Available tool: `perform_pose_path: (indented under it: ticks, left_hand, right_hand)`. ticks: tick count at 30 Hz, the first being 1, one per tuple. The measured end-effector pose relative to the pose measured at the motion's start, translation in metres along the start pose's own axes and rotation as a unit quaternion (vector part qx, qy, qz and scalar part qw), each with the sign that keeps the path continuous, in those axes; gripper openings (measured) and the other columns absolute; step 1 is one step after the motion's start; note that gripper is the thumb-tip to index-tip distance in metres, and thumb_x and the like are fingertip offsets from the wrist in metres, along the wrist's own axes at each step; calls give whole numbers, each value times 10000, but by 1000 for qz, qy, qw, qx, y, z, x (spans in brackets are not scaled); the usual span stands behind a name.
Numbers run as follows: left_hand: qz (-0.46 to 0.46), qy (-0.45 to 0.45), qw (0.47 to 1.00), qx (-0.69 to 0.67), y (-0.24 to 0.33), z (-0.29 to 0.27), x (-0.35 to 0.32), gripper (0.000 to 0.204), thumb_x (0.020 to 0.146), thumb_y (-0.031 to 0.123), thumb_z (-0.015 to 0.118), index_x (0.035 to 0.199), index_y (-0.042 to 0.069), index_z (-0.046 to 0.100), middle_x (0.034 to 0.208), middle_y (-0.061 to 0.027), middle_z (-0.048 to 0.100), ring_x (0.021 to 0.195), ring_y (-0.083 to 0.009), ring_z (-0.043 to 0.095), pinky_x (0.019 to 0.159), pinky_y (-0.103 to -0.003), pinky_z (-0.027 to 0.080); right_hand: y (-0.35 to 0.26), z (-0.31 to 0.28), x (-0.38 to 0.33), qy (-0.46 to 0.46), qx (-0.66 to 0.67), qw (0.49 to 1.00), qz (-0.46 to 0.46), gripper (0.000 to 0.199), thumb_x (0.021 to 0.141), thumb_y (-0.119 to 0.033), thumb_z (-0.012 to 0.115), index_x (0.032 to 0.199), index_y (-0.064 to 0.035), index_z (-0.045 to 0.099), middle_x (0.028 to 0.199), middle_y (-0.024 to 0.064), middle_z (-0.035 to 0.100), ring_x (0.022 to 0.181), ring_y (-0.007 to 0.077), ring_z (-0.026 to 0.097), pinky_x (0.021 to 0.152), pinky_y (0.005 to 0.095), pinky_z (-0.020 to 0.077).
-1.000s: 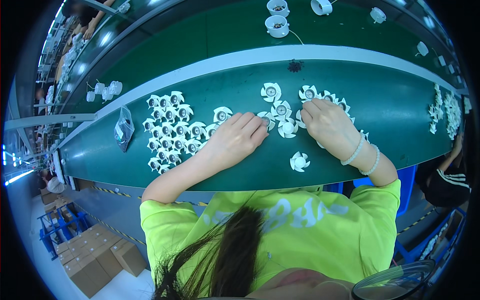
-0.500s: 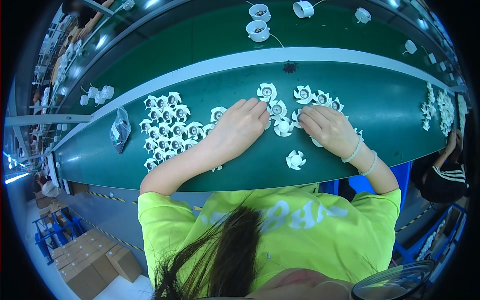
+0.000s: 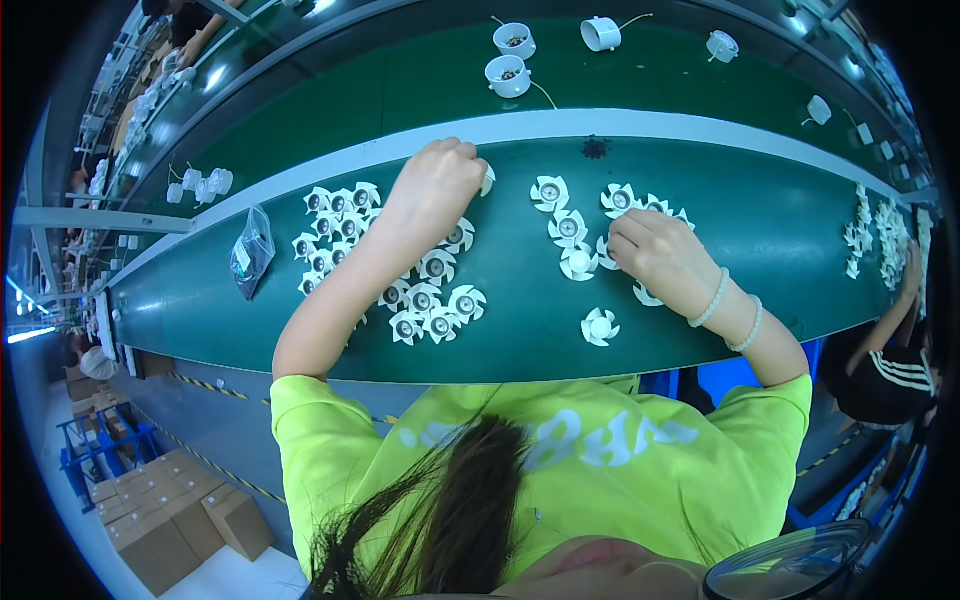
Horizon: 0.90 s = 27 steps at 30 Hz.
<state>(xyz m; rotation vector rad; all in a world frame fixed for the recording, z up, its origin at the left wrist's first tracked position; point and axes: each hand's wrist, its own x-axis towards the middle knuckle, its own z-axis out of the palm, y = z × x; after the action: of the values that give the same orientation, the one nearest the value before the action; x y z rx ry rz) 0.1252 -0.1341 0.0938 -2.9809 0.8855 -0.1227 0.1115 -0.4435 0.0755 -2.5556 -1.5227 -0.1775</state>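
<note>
Impellers lie near both hands (left pinching one, right possibly too).

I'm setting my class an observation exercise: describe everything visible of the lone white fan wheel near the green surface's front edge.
The lone fan wheel is white and looks like moulded plastic. Curved blades spread from a round hub, whose plain white face is up. It lies flat on the green surface, apart from the other fan wheels; only that surface touches it.

Green workbench and stacked cartons show a factory.
</note>
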Motion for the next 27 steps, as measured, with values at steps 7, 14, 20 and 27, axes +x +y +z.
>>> perform_pose_path:
  ticks: [7,14,20,27]
  left_hand:
    - [13,39,999,16,-27,7,-4,73,817,32,630,851,15,693,900,-109,672,826,-282,633,841,-378,536]
    - [-35,120,990,-57,-39,10,30,67,856,58,651,885,35,707,973,-79,678,878,-272,645,846,-374,538]
    - [-4,163,983,-84,-77,41,52,99,886,89,696,969,35,700,1108,-65,652,892,-286,652,859,-388,547]
    - [-139,55,965,-216,-109,33,10,286,860,142,765,1117,66,665,1193,-79,622,963,-291,633,912,-374,538]
  right_hand:
    - [13,8,35,-11,4,999,-37,84,809,-61,681,891,-74,672,893,48,670,840,226,645,765,335,539]
    - [99,39,196,147,-147,978,32,532,817,3,677,1302,-208,620,1356,30,582,1212,267,579,1036,385,512]
    - [121,70,264,-16,-59,992,108,478,866,-30,698,1295,-210,591,1387,27,566,1148,285,632,1015,371,534]
    - [94,36,218,113,66,983,126,485,868,-148,766,1292,-173,532,1312,30,617,1069,295,683,959,387,561]
